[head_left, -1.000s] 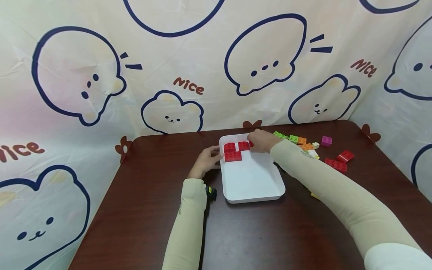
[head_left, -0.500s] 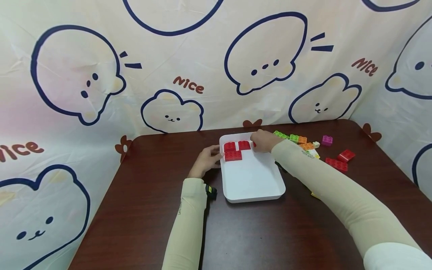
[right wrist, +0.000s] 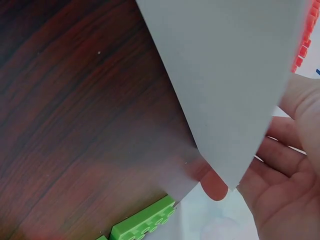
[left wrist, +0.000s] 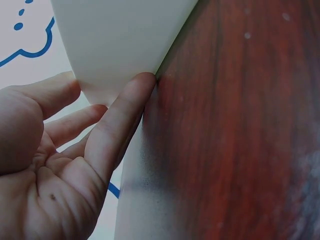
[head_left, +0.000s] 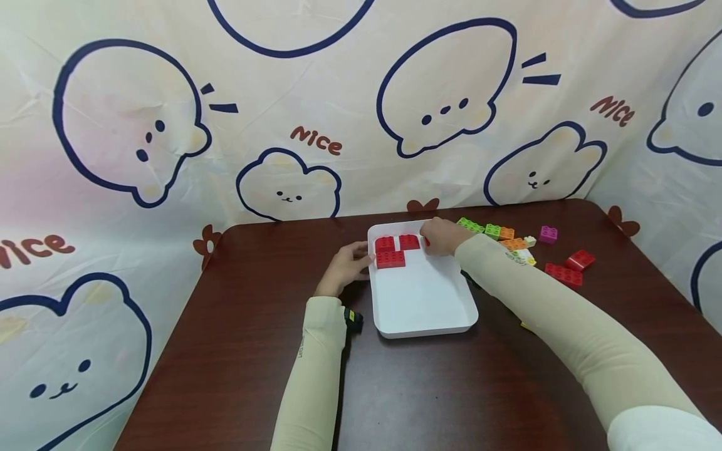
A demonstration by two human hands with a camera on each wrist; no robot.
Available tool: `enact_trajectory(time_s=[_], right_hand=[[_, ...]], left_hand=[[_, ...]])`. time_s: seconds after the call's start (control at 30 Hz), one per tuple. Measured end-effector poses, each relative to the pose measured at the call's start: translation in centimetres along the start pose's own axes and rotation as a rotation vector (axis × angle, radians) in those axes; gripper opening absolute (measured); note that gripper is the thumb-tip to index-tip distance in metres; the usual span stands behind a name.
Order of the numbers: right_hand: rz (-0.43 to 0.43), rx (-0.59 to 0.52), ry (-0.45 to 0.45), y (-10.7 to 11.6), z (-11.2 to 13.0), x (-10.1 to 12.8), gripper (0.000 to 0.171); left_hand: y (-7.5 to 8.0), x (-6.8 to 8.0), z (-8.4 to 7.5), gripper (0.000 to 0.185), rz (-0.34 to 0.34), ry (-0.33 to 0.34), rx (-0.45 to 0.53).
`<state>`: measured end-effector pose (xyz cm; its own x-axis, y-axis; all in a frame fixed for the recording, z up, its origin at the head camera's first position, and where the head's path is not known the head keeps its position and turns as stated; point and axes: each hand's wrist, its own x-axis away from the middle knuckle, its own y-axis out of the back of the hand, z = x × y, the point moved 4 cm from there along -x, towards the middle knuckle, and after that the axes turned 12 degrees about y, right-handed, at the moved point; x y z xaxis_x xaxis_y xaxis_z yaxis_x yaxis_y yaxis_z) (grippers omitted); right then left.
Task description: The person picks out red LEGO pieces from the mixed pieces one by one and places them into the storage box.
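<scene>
A white rectangular tray [head_left: 424, 300] lies on the table with several red toy building bricks [head_left: 390, 259] grouped in its far left corner. My left hand [head_left: 345, 268] holds the tray's left side. In the left wrist view the thumb [left wrist: 62, 92] meets the rim and a finger [left wrist: 132, 95] lies against the outer wall. Inside the far right corner, my right hand [head_left: 442, 237] has a small red brick [head_left: 427, 242] at its fingertips, mostly hidden by the hand. The tray wall [right wrist: 225, 75] covers part of that hand in the right wrist view.
Right of the tray lie green bricks [head_left: 470, 225], orange bricks [head_left: 512, 244], a purple brick [head_left: 548, 235] and loose red bricks [head_left: 563, 274]. A yellow piece [head_left: 526, 326] shows beneath the right sleeve. A patterned cloth [head_left: 361, 94] hangs behind the table's far edge.
My right hand has shifted slightly right with the small red brick, widening the gap to the brick beside it. The left hand and the tray stay in place.
</scene>
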<state>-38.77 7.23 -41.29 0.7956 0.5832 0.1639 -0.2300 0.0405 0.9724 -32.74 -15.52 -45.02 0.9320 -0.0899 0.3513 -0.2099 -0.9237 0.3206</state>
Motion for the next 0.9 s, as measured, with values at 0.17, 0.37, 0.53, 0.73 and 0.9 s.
enact_trajectory(time_s=[0.17, 0.37, 0.53, 0.73, 0.9], right_hand=[[0.008, 0.0, 0.008, 0.01, 0.03, 0.02, 0.036], [0.029, -0.006, 0.01, -0.14, 0.13, 0.01, 0.032], [0.025, -0.012, -0.004, -0.32, 0.1, 0.17, 0.034], [0.011, -0.007, 0.013, -0.25, -0.13, 0.29, 0.039], [0.0, 0.012, 0.046, -0.03, -0.27, 0.28, 0.043]], left_hand=[[-0.03, -0.06, -0.03, 0.054, -0.002, -0.004, -0.002], [-0.07, -0.01, 0.02, 0.053, -0.001, 0.0, 0.001], [-0.13, 0.06, 0.09, 0.054, 0.001, 0.01, 0.007], [-0.07, -0.06, 0.05, 0.053, 0.001, 0.002, 0.002], [-0.05, -0.05, -0.06, 0.053, 0.002, -0.011, 0.005]])
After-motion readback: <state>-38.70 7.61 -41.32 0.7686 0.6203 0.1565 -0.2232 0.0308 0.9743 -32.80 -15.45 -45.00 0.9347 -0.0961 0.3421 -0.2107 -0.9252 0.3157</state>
